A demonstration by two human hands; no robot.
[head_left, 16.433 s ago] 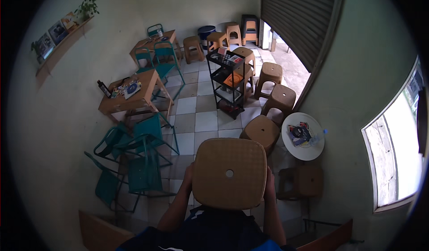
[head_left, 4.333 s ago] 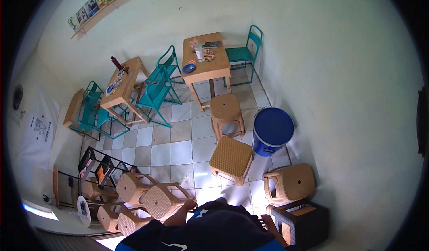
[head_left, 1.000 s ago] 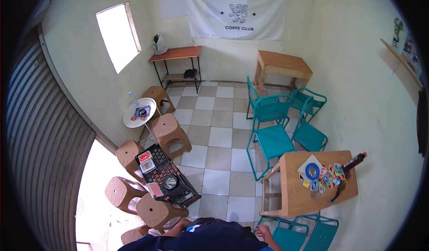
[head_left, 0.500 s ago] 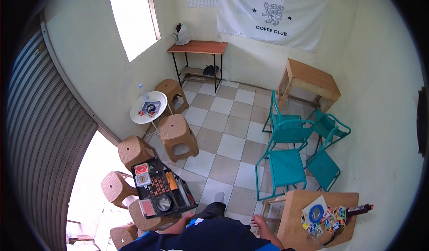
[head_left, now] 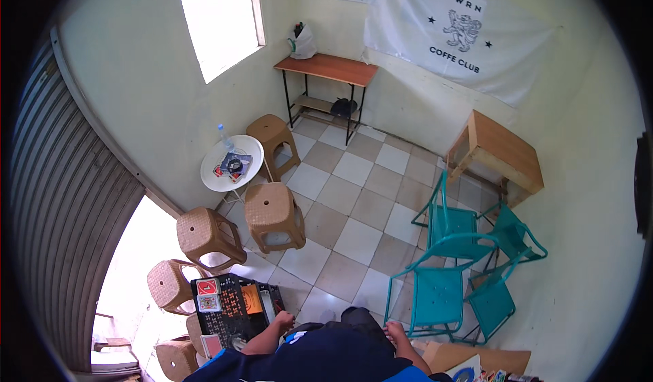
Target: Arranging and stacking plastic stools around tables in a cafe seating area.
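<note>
My left hand (head_left: 285, 320) is held low in front of me, its fingers curled with nothing visible in them. It is beside the near right corner of a low black table (head_left: 272, 293). My right hand (head_left: 392, 331) hangs at the other side of my body, loosely closed and seemingly bare. On the black table lie two stacks of cards, one a red-faced deck (head_left: 208, 287) and the other a white-edged deck (head_left: 209, 304), with small orange pieces (head_left: 233, 305) and an orange box (head_left: 252, 299). A pinkish card box (head_left: 211, 345) sits at its near end, partly cut off by my arm.
Brown plastic stools (head_left: 275, 212) stand left, around a white round table (head_left: 209, 172). Teal metal chairs (head_left: 437, 297) crowd the right side. A wooden table (head_left: 490, 356) with cards is at lower right. Further off are a red-topped table (head_left: 326, 70) and a wooden desk (head_left: 507, 151).
My view has tilted and moved forward, so the wooden table with cards slides toward the lower edge. More of my left forearm shows beside the black table.
</note>
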